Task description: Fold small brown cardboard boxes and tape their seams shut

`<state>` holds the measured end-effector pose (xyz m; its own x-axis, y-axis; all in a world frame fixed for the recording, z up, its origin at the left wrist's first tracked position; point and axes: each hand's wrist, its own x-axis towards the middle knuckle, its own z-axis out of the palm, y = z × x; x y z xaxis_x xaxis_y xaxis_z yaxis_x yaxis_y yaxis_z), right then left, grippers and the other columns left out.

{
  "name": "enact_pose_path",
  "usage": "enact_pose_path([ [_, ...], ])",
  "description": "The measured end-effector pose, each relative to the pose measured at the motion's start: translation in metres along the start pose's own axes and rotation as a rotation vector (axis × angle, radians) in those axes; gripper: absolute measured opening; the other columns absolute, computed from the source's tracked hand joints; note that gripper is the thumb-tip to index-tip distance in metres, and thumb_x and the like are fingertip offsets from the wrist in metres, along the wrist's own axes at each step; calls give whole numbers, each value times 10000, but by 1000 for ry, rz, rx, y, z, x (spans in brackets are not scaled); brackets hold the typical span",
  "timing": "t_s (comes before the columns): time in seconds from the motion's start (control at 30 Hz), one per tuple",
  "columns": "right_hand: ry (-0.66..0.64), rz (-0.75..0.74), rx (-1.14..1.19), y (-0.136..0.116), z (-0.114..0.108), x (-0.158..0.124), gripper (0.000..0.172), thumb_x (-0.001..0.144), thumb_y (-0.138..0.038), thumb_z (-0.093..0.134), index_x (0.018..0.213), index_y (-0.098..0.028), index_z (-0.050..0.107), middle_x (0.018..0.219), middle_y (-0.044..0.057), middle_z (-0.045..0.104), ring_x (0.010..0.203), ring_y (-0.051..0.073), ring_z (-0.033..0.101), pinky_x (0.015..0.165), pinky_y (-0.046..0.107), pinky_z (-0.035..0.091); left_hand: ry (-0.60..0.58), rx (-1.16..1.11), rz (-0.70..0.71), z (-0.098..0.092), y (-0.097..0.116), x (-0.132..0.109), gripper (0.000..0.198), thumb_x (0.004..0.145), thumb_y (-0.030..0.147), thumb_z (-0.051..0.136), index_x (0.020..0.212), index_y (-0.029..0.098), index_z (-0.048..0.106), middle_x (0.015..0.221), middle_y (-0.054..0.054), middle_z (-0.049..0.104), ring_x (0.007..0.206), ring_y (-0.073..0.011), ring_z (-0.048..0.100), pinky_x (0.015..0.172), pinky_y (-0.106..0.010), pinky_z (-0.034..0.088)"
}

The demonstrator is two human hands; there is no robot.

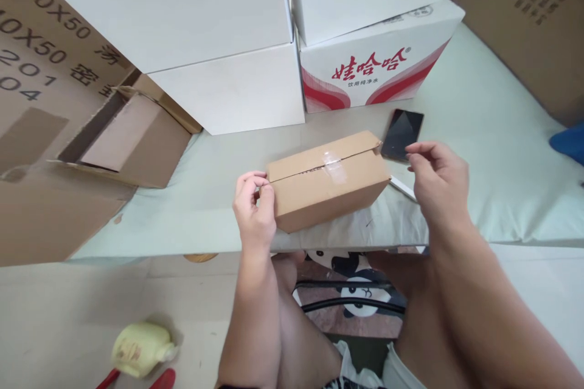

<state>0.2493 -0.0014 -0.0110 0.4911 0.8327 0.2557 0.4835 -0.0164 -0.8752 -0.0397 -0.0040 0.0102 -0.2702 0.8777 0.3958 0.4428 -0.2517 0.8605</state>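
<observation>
A small brown cardboard box lies at the table's front edge, its top flaps closed and a short strip of clear tape across the middle of the seam. At the box's left end, my left hand is closed, thumb and fingers on the corner by the seam. My right hand is apart from the box on its right, thumb and forefinger pinched together; whatever they hold, if anything, is too small to make out. Just beyond those fingertips is a dark phone. A thin white strip-like object lies between box and right hand.
White cartons and a red-and-white carton stand stacked behind. An open cardboard box sits at left by a large printed carton. Another brown carton is at right. On the floor lies a yellow bottle.
</observation>
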Motion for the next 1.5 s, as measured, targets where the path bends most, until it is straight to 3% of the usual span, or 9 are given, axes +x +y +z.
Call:
enact_pose_path([
  [0.1,-24,-78,-242,17,-2,7,194,789,-280,567,928,-240,698,958,83,699,845,247,661,759,428,549,1,-2,-9,0,0,0,160,826,272,577,678,213,593,958,-60,626,931,-222,589,796,-340,461],
  [0.27,-352,-23,-609,43,3,5,323,755,-393,663,1026,-227,722,955,121,678,827,289,641,728,446,514,7,-15,-1,1,-1,0,158,829,259,576,679,213,593,956,-59,620,928,-224,584,804,-344,460],
  [0.47,-484,50,-707,48,8,11,158,768,-293,608,871,-231,710,862,119,689,782,297,641,695,437,488,8,-25,-1,1,-2,0,154,825,270,576,684,215,606,960,-67,627,933,-229,591,771,-339,452],
  [0.57,-197,44,-419,41,8,16,181,790,-360,617,888,-226,687,837,94,687,757,261,627,712,428,498,5,-30,-8,1,-2,0,156,826,274,577,685,214,607,964,-70,625,945,-232,596,769,-339,452],
  [0.7,146,111,387,24,3,19,253,824,-441,649,974,-238,631,860,76,646,707,201,589,657,383,493,-4,-28,0,0,-2,0,158,826,280,582,686,211,608,969,-73,627,939,-231,600,780,-344,456],
  [1.03,205,387,1143,-24,-3,12,108,782,-234,672,855,-155,679,719,-17,614,564,92,583,475,218,454,-8,5,12,1,-6,0,167,831,313,573,702,210,598,986,-78,634,1011,-248,625,901,-393,500],
  [1.2,213,522,1394,-28,-9,17,218,906,-231,482,790,-203,664,744,6,694,634,134,658,432,228,414,-130,-85,-10,1,-12,-1,180,860,363,576,757,217,551,1281,-102,650,1249,-299,605,1068,-467,476],
  [1.37,68,340,1364,-27,-20,14,73,765,-284,675,806,-250,725,784,25,688,792,163,687,411,207,293,-274,-135,70,4,-10,-5,232,888,432,617,812,220,563,1341,-118,624,1292,-319,600,1088,-498,493],
  [1.5,-98,170,1252,-45,-38,4,260,591,-368,924,698,-268,709,596,-36,472,565,99,515,357,193,257,-345,-134,133,8,-4,-9,290,912,493,624,835,218,573,1351,-133,608,1288,-321,610,1069,-511,519],
])
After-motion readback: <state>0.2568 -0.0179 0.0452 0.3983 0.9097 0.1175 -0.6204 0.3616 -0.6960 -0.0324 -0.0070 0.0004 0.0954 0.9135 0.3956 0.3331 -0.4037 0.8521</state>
